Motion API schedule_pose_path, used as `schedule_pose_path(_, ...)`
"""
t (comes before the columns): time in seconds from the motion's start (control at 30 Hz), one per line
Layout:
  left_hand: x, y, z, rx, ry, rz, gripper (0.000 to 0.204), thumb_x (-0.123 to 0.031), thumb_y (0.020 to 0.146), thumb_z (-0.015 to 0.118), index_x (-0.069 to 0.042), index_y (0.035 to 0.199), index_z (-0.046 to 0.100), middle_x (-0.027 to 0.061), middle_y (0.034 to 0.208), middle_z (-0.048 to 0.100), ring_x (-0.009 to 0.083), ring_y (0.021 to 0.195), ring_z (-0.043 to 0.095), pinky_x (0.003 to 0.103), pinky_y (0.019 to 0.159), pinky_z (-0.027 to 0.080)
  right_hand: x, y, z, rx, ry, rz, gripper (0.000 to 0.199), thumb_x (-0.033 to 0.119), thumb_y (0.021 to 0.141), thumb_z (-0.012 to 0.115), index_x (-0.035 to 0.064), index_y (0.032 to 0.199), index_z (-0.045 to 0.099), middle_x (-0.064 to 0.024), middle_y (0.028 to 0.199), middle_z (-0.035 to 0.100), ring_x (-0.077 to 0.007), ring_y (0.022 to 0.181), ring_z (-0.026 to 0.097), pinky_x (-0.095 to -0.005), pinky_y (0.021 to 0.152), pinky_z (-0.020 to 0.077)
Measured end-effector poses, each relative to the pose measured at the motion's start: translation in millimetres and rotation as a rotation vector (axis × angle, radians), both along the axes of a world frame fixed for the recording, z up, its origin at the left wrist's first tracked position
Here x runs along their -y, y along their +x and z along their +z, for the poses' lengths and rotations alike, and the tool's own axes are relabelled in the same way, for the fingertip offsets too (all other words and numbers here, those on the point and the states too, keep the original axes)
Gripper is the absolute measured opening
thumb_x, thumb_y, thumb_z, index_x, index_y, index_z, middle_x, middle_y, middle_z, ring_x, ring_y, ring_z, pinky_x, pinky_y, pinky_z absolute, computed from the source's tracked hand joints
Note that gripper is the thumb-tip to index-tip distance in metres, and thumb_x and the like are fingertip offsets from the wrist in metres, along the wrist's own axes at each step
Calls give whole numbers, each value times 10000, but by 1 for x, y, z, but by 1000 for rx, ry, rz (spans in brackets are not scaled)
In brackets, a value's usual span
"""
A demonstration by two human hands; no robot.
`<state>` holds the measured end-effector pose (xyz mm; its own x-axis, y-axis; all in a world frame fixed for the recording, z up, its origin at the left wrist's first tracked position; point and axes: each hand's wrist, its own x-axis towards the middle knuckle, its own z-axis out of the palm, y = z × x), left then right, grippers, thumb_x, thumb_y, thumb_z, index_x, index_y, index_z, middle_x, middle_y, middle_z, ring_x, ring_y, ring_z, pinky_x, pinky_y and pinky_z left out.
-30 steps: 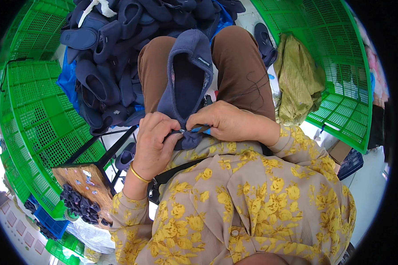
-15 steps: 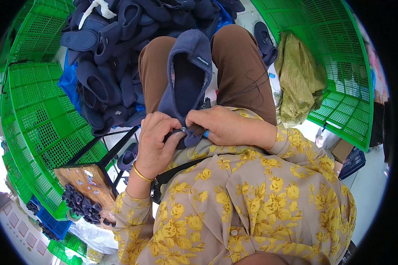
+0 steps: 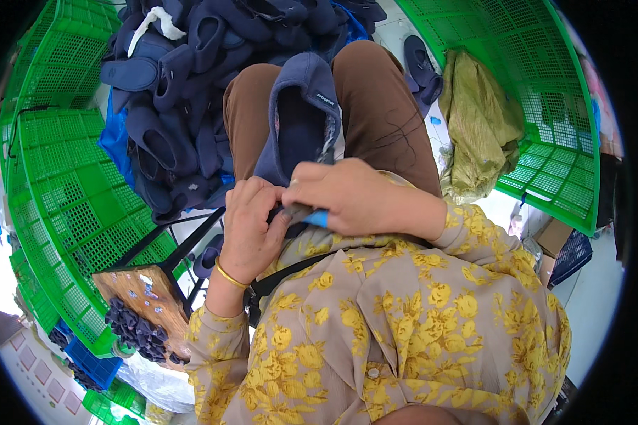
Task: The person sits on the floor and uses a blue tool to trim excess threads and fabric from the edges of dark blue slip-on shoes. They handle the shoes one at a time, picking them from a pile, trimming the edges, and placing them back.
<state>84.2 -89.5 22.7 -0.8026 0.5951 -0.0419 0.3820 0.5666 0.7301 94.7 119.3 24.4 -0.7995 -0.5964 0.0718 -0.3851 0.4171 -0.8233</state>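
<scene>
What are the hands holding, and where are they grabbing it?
Both hands grip the dark blue slipper lying on the lap, at its heel end. The left hand pinches the heel; the right hand also holds a small blue-handled tool there.

Our left hand (image 3: pixel 252 230) and right hand (image 3: pixel 344 195) meet above our lap, fingers curled closed and touching; both forearms bend inward from the lower edge, wrists flexed.

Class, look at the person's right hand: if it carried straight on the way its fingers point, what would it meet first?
The right hand points toward the person's left, so it would first meet the left hand, already touching it at the slipper's heel. Depth is hard to judge here.
</scene>
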Motion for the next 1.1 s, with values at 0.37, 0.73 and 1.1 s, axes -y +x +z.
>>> schedule_pose_path(0.37, 5, 1, -16, -17, -40, 48, 217, -16, 687, 677, -63, 892, 623, 77, 839, 526, 283, 828, 495, 364, 740, 366, 19, 2, -4, -595, 80, 63, 180, 126, 755, 596, 132, 923, 531, -20, 881, 510, -213, 692, 576, -317, 612, 469)
schedule_pose_path(0.73, 8, 3, -9, 93, 100, 97, 181, 13, 673, 697, -30, 835, 628, 78, 791, 540, 258, 781, 513, 340, 699, 419, 10, 3, -11, -202, 107, -47, 220, 97, 777, 641, 152, 986, 602, -32, 864, 539, -275, 645, 587, -371, 540, 461)
schedule_pose_path(1.1, 7, 4, -12, 14, 112, 101, 120, -23, 721, 672, -53, 832, 636, 87, 813, 553, 278, 793, 505, 351, 712, 396, 23, 11, -9, -529, -59, -41, 159, 68, 758, 581, 107, 908, 545, -13, 891, 534, -244, 619, 566, -331, 524, 423)
